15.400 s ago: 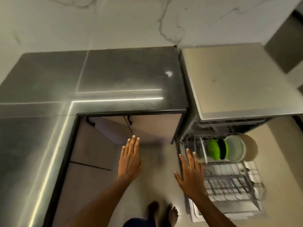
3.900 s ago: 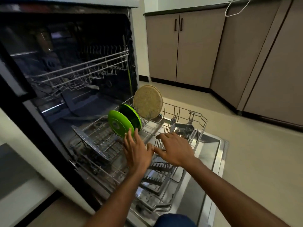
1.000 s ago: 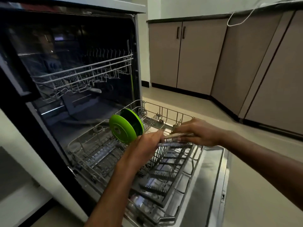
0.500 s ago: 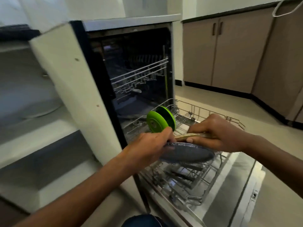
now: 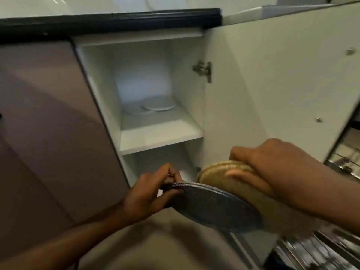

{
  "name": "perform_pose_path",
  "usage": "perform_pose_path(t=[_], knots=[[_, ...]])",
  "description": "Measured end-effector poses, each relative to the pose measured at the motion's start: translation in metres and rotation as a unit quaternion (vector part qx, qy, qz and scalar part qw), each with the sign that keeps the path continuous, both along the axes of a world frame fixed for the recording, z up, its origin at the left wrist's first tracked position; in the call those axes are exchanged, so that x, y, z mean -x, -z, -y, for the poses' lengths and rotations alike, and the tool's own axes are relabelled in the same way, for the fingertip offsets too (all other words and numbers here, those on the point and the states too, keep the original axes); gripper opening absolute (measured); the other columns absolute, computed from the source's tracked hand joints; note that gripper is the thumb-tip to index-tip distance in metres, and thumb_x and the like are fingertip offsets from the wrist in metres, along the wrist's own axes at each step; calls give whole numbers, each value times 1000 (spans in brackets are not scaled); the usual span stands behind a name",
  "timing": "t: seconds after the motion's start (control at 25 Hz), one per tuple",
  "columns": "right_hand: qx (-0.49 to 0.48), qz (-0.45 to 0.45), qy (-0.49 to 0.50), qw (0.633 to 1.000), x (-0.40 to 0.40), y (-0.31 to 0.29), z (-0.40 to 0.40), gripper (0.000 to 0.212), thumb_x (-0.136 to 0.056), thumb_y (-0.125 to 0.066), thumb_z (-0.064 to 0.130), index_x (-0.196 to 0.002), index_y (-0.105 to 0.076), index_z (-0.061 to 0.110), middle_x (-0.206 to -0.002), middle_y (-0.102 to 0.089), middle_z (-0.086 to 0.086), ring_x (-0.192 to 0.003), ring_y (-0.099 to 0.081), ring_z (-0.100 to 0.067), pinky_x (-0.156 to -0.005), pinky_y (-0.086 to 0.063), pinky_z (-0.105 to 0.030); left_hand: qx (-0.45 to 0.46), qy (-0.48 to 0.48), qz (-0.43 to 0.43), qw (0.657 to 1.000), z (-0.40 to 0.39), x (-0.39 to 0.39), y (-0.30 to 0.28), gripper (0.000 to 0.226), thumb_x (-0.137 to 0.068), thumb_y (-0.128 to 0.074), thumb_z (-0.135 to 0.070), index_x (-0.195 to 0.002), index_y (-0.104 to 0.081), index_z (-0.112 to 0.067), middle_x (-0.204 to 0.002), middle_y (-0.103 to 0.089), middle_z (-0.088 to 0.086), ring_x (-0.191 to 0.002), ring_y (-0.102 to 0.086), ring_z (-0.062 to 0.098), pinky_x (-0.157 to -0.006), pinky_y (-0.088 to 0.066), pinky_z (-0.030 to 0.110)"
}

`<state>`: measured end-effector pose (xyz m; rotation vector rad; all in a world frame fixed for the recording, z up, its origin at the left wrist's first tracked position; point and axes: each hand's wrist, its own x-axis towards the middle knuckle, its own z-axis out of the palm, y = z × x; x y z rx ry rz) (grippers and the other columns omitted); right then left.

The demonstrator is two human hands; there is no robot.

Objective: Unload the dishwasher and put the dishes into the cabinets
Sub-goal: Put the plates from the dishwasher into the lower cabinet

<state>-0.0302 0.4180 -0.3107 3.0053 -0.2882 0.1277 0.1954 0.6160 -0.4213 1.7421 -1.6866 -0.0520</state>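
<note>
Gripping a dark plate (image 5: 214,207) and a gold plate (image 5: 220,173), both hands face the open cabinet (image 5: 161,137); shelving them remains, seemingly early on.

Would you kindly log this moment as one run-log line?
left hand: holds dark plate | right hand: holds tan plate | cabinet: open, white plates on shelf

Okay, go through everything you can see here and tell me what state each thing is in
Cabinet door: swung open.
Upper shelf: two pale plates lying flat at the back.
Dark plate: off the rack, gripped by left hand.
Tan plate: gripped by right hand.
Neighbouring brown door: closed.
</note>
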Motion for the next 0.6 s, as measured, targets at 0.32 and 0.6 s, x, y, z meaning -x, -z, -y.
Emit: perform_pose_path(t=[0.32, 0.6], knots=[[-194, 370, 180, 891, -120, 129, 1, 25, -106, -51, 34, -101, -55, 10, -75, -66, -19, -60, -58, -38, -53, -44, -41, -75, -142, 242, 957, 13, -57, 100, 58, -75, -65, -10, -127, -55, -33, -93, -75, -4, -75, -72, 23, -57, -51, 28], [-304, 357, 245, 849, -123, 229, 9, 23, -104, -44, 36, -105, -50, 14, -86, -66, -10, -73, -66, -33, -63, -58, -53, -150, -133, 406, 892, 5, -93, 188, 72, -74, -89, -15, -136, -55, -2, -108, -74, 11, -81, -76, 23, -58, -62, 33]])
